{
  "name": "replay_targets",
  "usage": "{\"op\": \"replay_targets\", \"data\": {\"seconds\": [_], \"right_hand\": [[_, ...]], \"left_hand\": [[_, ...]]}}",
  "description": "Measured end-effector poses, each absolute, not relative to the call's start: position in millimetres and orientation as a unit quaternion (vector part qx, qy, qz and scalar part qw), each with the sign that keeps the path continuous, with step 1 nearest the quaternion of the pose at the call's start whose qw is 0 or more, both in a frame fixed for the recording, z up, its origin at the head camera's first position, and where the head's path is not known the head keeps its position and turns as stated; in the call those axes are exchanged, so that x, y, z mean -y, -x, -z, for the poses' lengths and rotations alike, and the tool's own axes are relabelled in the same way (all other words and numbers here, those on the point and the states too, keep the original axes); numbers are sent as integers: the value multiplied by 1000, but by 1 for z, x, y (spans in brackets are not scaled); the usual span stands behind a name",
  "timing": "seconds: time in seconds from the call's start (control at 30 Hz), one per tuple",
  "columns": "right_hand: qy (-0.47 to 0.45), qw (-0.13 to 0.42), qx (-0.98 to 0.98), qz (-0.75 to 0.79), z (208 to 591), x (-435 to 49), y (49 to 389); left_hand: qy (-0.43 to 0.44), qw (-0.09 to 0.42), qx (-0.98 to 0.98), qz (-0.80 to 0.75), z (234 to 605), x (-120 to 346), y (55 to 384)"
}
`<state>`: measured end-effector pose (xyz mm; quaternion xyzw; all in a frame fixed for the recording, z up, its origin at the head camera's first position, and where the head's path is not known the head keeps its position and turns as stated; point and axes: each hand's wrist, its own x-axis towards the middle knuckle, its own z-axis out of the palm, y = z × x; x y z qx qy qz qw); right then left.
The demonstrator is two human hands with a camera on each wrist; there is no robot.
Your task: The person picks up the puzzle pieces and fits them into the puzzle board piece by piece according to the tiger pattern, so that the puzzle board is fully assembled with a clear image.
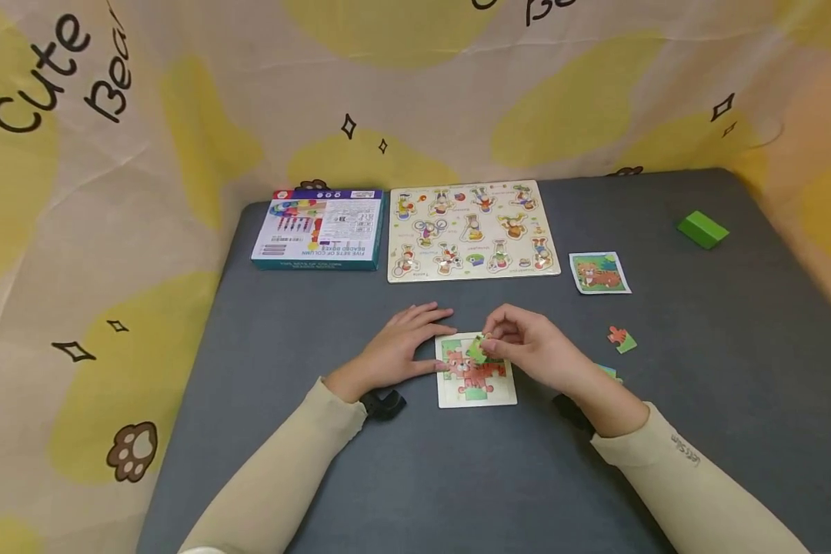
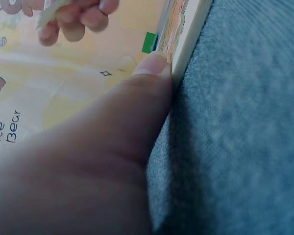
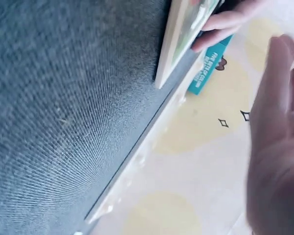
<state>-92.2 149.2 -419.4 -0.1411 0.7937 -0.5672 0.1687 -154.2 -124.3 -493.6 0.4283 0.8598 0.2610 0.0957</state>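
Note:
A small square jigsaw puzzle board [image 1: 446, 398] lies on the grey table, with an orange tiger-like animal partly pieced together in it. My left hand [image 1: 400, 346] rests at its left side, fingers spread, the thumb touching the board's edge. In the left wrist view that thumb [image 2: 152, 64] presses at the board's rim. Over the upper right of the board, my right hand [image 1: 529, 350] pinches a green puzzle piece [image 1: 477, 351] between thumb and fingers. A loose orange-and-green piece [image 1: 623, 340] lies to the right, and another piece [image 1: 610, 373] is partly hidden behind my right wrist.
Behind the hands lie a boxed set [image 1: 318, 231] and a wooden knob-style picture board [image 1: 472, 231]. A picture card [image 1: 599, 273] and a green block [image 1: 703, 229] sit at the right. A patterned cloth [image 1: 415, 92] hangs along the table's back edge.

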Motion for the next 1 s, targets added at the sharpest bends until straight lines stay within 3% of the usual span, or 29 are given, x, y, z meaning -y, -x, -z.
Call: {"op": "replay_targets", "data": {"seconds": [0.13,0.43,0.57,0.83,1.0], "right_hand": [[173,140,-850,477,426,-138,93],[252,130,-893,350,444,-110,89],[264,66,-925,266,446,-102,81],[371,-134,-917,57,456,-103,41],[392,-146,-908,-35,465,-106,21]], "left_hand": [[-428,89,-861,-260,491,125,155],[-431,92,-858,-265,490,125,152],[-431,87,-857,-267,489,124,152],[-430,88,-858,-267,488,122,151],[-426,85,-862,-262,488,123,151]]}}
